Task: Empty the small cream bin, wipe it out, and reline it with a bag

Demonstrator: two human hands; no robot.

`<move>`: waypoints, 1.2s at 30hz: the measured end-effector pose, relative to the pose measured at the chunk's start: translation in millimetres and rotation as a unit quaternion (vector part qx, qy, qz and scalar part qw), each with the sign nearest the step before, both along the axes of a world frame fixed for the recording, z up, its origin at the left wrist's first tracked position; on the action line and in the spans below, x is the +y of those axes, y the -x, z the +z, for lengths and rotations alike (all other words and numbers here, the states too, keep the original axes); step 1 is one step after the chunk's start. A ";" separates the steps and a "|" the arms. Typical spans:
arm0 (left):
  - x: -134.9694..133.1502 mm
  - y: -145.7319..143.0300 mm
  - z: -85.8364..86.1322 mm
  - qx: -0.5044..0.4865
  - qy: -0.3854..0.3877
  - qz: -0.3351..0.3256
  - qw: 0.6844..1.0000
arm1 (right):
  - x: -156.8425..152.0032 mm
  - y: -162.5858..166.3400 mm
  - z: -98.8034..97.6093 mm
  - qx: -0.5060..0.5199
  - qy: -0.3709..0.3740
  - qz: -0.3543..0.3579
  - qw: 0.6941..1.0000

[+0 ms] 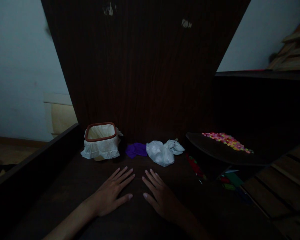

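Observation:
My left hand [113,191] lies flat on the dark wooden surface [90,230], palm down, fingers spread. Facing it across a small gap, my right hand [158,195] rests the same way; neither holds anything. Beyond my left hand stands a small bin [101,138] with a brown rim and a white liner bag folded over it. A crumpled purple cloth or bag [136,150] lies between the bin and a knotted white plastic bag [161,153]. That bag is just past my right fingertips, and its contents cannot be made out.
A tall dark wood panel [140,73] rises behind these things. A low dark side board [35,153] runs along the left. At right, a dark curved tray or board [215,150] bears many small pink and yellow pieces [227,140]. Red and green items [233,180] lie under it, near wooden slats [272,193].

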State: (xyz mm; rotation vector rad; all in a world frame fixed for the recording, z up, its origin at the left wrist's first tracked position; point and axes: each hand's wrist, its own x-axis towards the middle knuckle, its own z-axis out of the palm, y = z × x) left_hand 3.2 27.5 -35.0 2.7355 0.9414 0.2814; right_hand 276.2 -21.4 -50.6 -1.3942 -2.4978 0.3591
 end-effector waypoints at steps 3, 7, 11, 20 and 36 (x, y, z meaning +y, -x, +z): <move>0.6 0.7 -2.2 -0.017 -0.006 -0.004 1.000 | -0.3 -0.1 0.8 0.003 -0.004 0.001 1.000; 1.0 0.6 -3.1 -0.019 -0.009 -0.006 1.000 | -0.7 -0.1 3.6 0.002 0.002 0.007 1.000; 1.1 1.4 -3.5 -0.026 -0.016 -0.008 1.000 | -1.1 -0.1 4.5 0.001 0.001 0.006 1.000; 1.4 1.8 -5.2 -0.015 -0.021 -0.005 1.000 | -1.0 -0.4 2.3 -0.006 -0.001 0.007 1.000; 1.1 2.1 -3.7 -0.013 -0.011 0.002 1.000 | -1.0 4.3 3.9 0.018 -0.016 -0.013 1.000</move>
